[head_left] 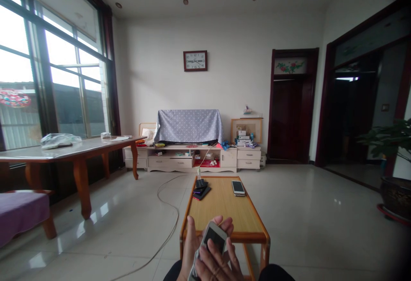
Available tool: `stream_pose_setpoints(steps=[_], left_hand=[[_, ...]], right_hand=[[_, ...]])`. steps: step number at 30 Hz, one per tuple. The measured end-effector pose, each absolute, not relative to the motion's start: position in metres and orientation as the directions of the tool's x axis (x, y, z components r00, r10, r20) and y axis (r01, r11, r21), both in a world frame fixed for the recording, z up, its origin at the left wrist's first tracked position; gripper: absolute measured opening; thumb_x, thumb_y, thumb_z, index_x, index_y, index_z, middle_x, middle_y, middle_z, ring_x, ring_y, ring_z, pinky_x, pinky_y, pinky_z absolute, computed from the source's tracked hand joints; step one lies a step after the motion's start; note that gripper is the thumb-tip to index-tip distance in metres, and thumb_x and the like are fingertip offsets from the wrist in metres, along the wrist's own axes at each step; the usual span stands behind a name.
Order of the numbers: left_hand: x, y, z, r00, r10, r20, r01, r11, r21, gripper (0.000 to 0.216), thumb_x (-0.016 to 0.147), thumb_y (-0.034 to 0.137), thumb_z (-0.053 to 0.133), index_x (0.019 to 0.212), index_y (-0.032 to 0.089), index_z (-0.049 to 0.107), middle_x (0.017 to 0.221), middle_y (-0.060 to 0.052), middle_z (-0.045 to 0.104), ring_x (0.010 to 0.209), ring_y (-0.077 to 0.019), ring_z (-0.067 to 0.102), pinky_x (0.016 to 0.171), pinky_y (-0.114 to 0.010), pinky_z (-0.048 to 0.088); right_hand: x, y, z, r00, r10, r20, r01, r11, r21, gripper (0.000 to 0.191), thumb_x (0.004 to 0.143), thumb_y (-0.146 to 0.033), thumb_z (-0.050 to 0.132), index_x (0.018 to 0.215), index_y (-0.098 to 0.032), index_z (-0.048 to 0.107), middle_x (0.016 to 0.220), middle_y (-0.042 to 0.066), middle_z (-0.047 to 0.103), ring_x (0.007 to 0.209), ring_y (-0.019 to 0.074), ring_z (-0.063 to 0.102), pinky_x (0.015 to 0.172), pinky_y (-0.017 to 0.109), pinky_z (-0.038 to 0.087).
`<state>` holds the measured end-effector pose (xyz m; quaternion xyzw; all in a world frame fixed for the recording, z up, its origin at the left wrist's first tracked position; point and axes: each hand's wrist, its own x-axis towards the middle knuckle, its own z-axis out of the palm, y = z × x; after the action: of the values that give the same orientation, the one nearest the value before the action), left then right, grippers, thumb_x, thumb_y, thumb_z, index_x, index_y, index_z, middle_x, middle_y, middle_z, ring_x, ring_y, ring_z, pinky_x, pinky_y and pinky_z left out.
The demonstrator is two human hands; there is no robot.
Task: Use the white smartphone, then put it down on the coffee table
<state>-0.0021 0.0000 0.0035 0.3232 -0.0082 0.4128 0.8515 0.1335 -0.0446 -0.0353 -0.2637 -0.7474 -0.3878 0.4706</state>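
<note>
- The white smartphone (212, 239) sits at the bottom of the view, just in front of the near edge of the low wooden worktop (224, 212) and above the person's lap, not resting on anything but the hands.
- The left hand (192, 240) cups it from behind and below, fingers curled loosely around its back with fingertips showing past the top edge; the hold looks light, so a small tilt could let the phone slide out towards the tiled floor (128, 229).
- The right hand (215, 264) lies over the lower part of the phone, fingers spread and half open against its face rather than clamped; pressing there while the left hand is slack could tip the phone forward.
- A white strip hangs by the phone's lower left side; I cannot tell what it is, but it could snag on a finger.
- A second phone (238, 187) lies near the far right corner of the worktop, and a dark stack of devices (201, 189) near the far left corner; both sit close to the edges, and a knock to the worktop might shift them off.
- A white cable (167, 212) trails across the floor from the far left corner; a foot catching it could drag the stack down.
</note>
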Motion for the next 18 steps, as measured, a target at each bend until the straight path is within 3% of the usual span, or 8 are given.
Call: stream_pose_setpoints(steps=[5, 8, 12, 18], left_hand=[[-0.004, -0.002, 0.004, 0.593, 0.728, 0.343, -0.770, 0.388, 0.507, 0.091, 0.086, 0.086, 0.031, 0.143, 0.020, 0.056, 0.159, -0.015, 0.042, 0.155, -0.0362, 0.017, 0.124, -0.059, 0.012], [-0.002, -0.004, 0.005, 0.551, 0.762, 0.341, -0.799, 0.363, 0.479, 0.090, 0.089, 0.084, 0.028, 0.142, 0.018, 0.057, 0.159, -0.017, 0.042, 0.155, -0.0355, 0.018, 0.124, -0.060, 0.012], [0.005, -0.002, 0.005, 0.641, 0.707, 0.300, -0.727, 0.431, 0.535, 0.093, 0.088, 0.085, 0.028, 0.141, 0.013, 0.058, 0.156, -0.020, 0.044, 0.154, -0.0381, 0.022, 0.123, -0.062, 0.011], [-0.002, 0.002, 0.004, 0.583, 0.722, 0.372, -0.779, 0.367, 0.508, 0.094, 0.088, 0.085, 0.028, 0.142, 0.014, 0.056, 0.159, -0.019, 0.040, 0.155, -0.0377, 0.018, 0.123, -0.063, 0.012]], right_hand=[[0.148, -0.045, -0.031, -0.477, -0.034, 0.878, 0.720, 0.557, 0.413, 0.019, 0.098, -0.028, 0.062, 0.114, -0.032, 0.071, 0.137, -0.004, 0.065, 0.141, 0.0287, 0.045, 0.121, 0.060, 0.028], [0.154, -0.049, -0.023, -0.491, 0.014, 0.871, 0.732, 0.550, 0.403, 0.023, 0.101, -0.031, 0.056, 0.120, -0.030, 0.070, 0.141, -0.001, 0.062, 0.143, 0.0290, 0.042, 0.121, 0.060, 0.026], [0.157, -0.053, -0.012, -0.511, 0.094, 0.854, 0.723, 0.585, 0.368, 0.032, 0.102, -0.035, 0.053, 0.130, -0.026, 0.066, 0.147, 0.002, 0.057, 0.146, 0.0303, 0.036, 0.123, 0.060, 0.020], [0.166, -0.056, -0.011, -0.544, 0.077, 0.836, 0.703, 0.585, 0.404, 0.032, 0.102, -0.032, 0.053, 0.130, -0.023, 0.066, 0.148, 0.003, 0.056, 0.145, 0.0300, 0.038, 0.123, 0.060, 0.019]])
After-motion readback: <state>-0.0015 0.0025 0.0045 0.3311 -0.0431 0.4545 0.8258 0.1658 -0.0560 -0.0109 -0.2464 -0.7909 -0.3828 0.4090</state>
